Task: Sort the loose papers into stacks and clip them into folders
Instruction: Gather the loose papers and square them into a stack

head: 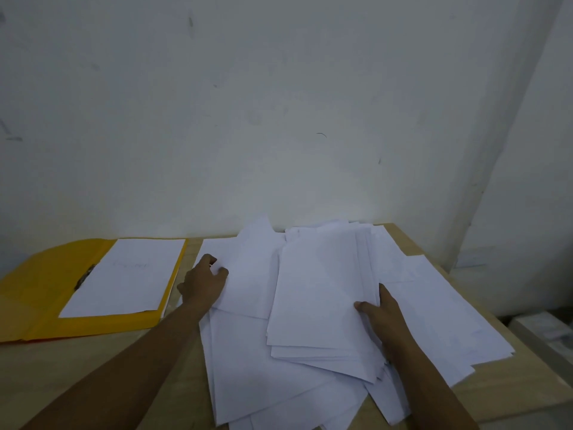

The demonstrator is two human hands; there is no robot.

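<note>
A wide heap of loose white papers [319, 290] is spread over the middle and right of the wooden table [93, 367]. My left hand [204, 282] lies at the heap's left edge, its fingers curled on a sheet there. My right hand [379, 308] grips the right edge of a thick bundle on top of the heap, thumb above and fingers hidden beneath. At the left an open yellow folder [46, 274] lies flat, with a metal clip [84, 277] at its spine and a neat stack of white sheets [124, 276] on its right half.
A white wall runs along the table's far edge. The table's right edge falls away to a pale box or shelf [545, 333] lower down at the right. Bare wood shows in front of the folder.
</note>
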